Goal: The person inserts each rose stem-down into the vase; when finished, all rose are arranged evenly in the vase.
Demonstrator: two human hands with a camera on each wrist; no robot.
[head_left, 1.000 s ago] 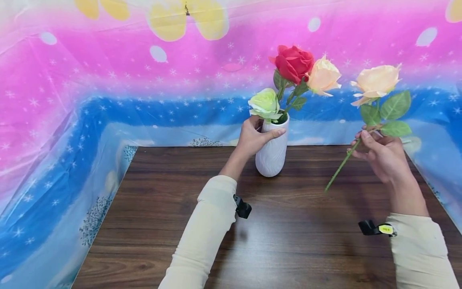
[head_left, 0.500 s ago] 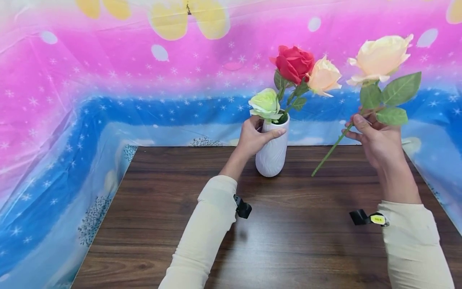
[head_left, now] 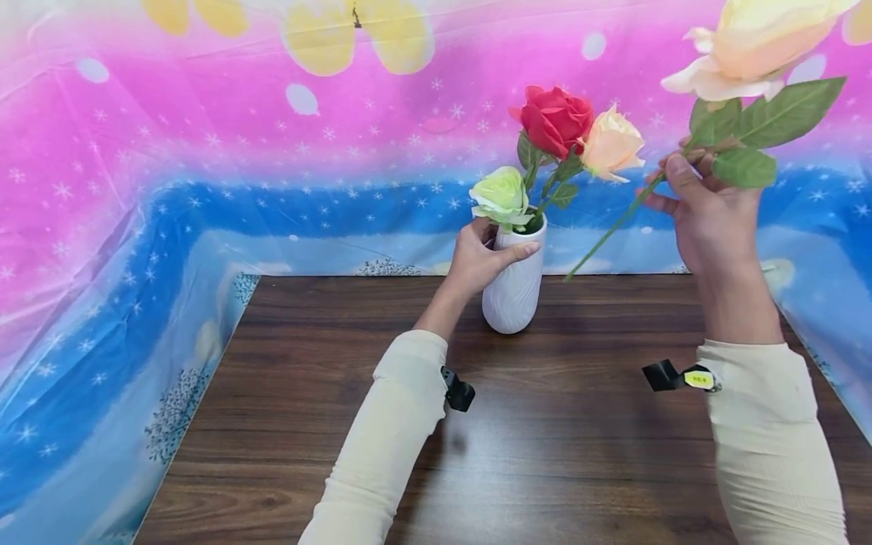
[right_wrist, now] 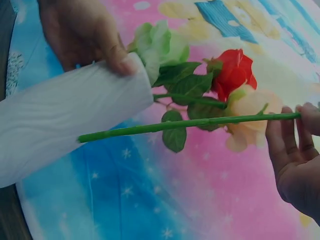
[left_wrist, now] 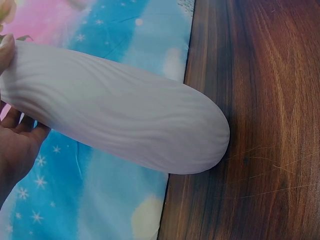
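Note:
A white ribbed vase [head_left: 512, 291] stands upright on the wooden table. My left hand [head_left: 471, 259] grips it near the rim, thumb across the front. In the vase are a red rose [head_left: 555, 121], a peach rose [head_left: 611, 145] and a pale green rose [head_left: 500, 197]. Up at the right, my right hand [head_left: 715, 212] pinches the stem of another peach rose [head_left: 763, 53], just below its leaves. That rose's bare green stem [right_wrist: 200, 122] slants down toward the vase, its lower end at the right of the vase in the head view. The bloom's top is cut off there.
The dark wooden table [head_left: 327, 393] ends at a back edge just behind the vase. A pink and blue printed cloth [head_left: 225, 151] hangs behind and along the sides.
My right hand has risen and shifted slightly left with the peach rose, bringing the stem's lower end up and closer to the vase. My left hand and the vase have stayed put.

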